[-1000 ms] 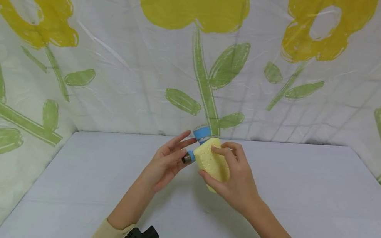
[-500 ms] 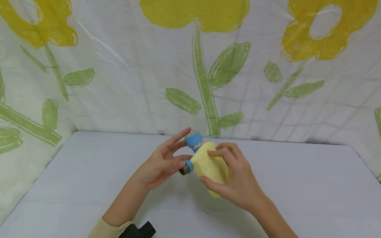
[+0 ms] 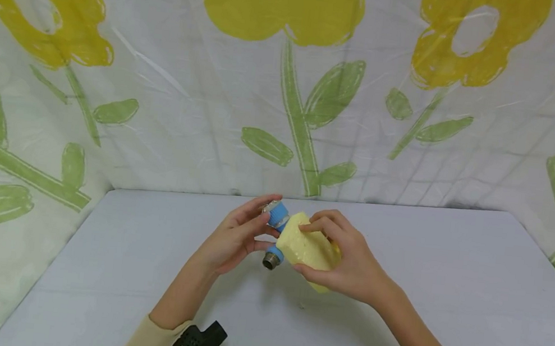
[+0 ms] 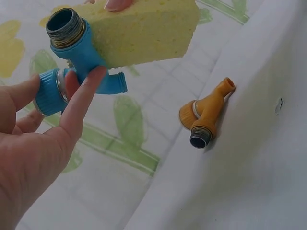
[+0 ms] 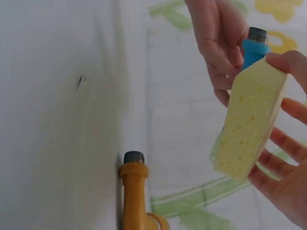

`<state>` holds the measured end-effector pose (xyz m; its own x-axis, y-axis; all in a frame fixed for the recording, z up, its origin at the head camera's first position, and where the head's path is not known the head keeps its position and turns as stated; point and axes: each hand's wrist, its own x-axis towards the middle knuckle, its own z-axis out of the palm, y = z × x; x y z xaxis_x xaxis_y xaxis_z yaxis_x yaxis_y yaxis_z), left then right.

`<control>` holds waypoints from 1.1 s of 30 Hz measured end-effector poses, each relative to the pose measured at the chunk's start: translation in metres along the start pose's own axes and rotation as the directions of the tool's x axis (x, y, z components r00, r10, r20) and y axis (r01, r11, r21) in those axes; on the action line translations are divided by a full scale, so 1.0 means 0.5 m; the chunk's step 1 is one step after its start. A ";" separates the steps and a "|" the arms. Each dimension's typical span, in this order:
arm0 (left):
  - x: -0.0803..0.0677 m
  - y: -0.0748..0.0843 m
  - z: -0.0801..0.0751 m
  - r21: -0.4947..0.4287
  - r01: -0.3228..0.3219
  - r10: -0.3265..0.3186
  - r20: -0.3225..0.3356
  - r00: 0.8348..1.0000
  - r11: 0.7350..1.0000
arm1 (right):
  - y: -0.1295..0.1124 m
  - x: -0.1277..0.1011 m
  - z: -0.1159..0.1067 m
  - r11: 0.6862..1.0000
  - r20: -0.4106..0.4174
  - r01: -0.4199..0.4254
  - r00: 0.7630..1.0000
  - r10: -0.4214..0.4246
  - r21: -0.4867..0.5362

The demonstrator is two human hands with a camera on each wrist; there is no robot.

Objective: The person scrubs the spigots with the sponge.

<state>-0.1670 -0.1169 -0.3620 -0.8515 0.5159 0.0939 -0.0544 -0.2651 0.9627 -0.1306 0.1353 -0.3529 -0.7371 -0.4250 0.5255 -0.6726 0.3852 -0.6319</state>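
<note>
A blue plastic tap [image 3: 277, 214] with a ribbed knob and a threaded metal end [image 4: 66, 29] is held in the air by my left hand [image 3: 230, 238]. In the left wrist view, its fingers and thumb grip around the knob [image 4: 51, 92]. My right hand [image 3: 351, 268] pinches a pale yellow sponge [image 3: 304, 244] between thumb and fingers. The sponge is up against the tap's right side and hides part of it in the head view. From the right wrist view, the blue tap [image 5: 253, 52] shows behind the sponge's upper edge.
An orange tap [image 4: 208, 110] of the same shape lies on the white table [image 3: 92, 289], near its far edge in the left wrist view. Behind the table hangs a pale sheet [image 3: 175, 128] with painted flowers. Each sleeve carries a black wrist mount [image 3: 199, 338].
The blue tap has come lower and tilted, its knob end moving left and down. My left fingers have closed in around the knob. The sponge and right hand have dropped slightly.
</note>
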 end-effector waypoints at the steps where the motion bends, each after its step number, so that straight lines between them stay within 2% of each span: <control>1: 0.000 0.001 0.001 0.009 -0.004 0.004 -0.005 1.000 1.000 | 0.000 0.000 -0.001 1.000 0.001 -0.001 1.000 0.001 0.003; 8: 0.000 0.004 0.007 0.067 -0.026 0.029 -0.042 0.999 0.997 | -0.006 0.000 -0.002 1.000 0.007 0.000 1.000 0.000 0.020; 13: 0.002 0.005 0.010 0.068 -0.042 0.046 -0.067 0.997 0.997 | -0.005 0.000 -0.004 1.000 -0.015 -0.010 1.000 0.010 -0.023; 19: 0.004 0.002 0.011 0.073 -0.038 0.046 -0.113 0.992 0.997 | -0.007 -0.001 0.000 1.000 0.015 -0.007 1.000 0.007 0.012; 26: 0.005 0.004 0.013 0.083 -0.049 0.059 -0.118 0.991 0.995 | -0.009 0.000 -0.004 0.999 -0.011 -0.024 1.000 0.024 -0.045; 30: 0.005 0.005 0.015 0.089 -0.048 0.059 -0.130 0.990 0.995 | -0.009 -0.002 -0.003 0.999 0.006 0.008 1.000 -0.008 -0.036; 33: 0.005 0.006 0.016 0.095 -0.051 0.065 -0.145 0.987 0.994 | -0.008 -0.001 -0.005 0.996 0.010 0.041 0.999 -0.041 -0.079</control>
<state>-0.1653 -0.1098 -0.3571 -0.9197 0.3743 0.1183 0.0391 -0.2125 0.9764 -0.1277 0.1361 -0.3493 -0.7085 -0.4482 0.5451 -0.7055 0.4311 -0.5625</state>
